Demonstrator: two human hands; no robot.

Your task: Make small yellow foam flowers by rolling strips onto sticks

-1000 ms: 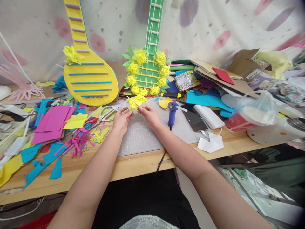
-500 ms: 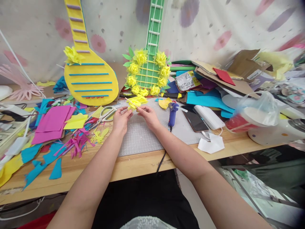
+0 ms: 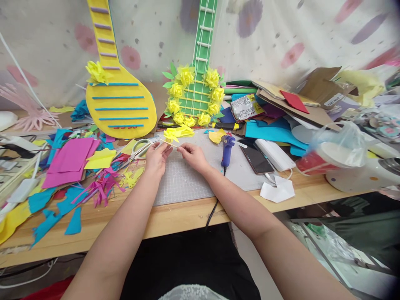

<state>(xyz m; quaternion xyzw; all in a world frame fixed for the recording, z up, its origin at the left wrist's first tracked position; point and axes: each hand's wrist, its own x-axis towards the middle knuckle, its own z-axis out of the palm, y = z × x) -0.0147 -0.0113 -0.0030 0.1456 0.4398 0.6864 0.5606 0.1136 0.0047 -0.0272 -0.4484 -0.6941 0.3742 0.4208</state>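
Observation:
A thin pale wooden stick [image 3: 169, 143] spans the gap between my hands, above the grey cutting mat [image 3: 184, 179]. The fingers of my left hand [image 3: 157, 159] are closed around its left part. My right hand [image 3: 193, 156] pinches its right end between thumb and forefinger. Just beyond the fingertips are yellow crepe-paper pieces [image 3: 179, 132]; whether any of that paper is in my left hand is hard to tell. White-handled scissors [image 3: 141, 148] lie left of my left hand. To the right of my right hand stands a blue glue gun [image 3: 227, 151].
A yellow paper guitar [image 3: 121, 110] and a green one [image 3: 200, 93] with yellow paper flowers lean at the back. Paper scraps [image 3: 70, 160] crowd the left. On the right are a phone [image 3: 256, 158], a white power bank [image 3: 275, 154] and a bagged cup [image 3: 328, 156].
The stick has tipped flatter and come down slightly nearer me. My right hand has drawn slightly lower along it, and less yellow paper shows between my fingers.

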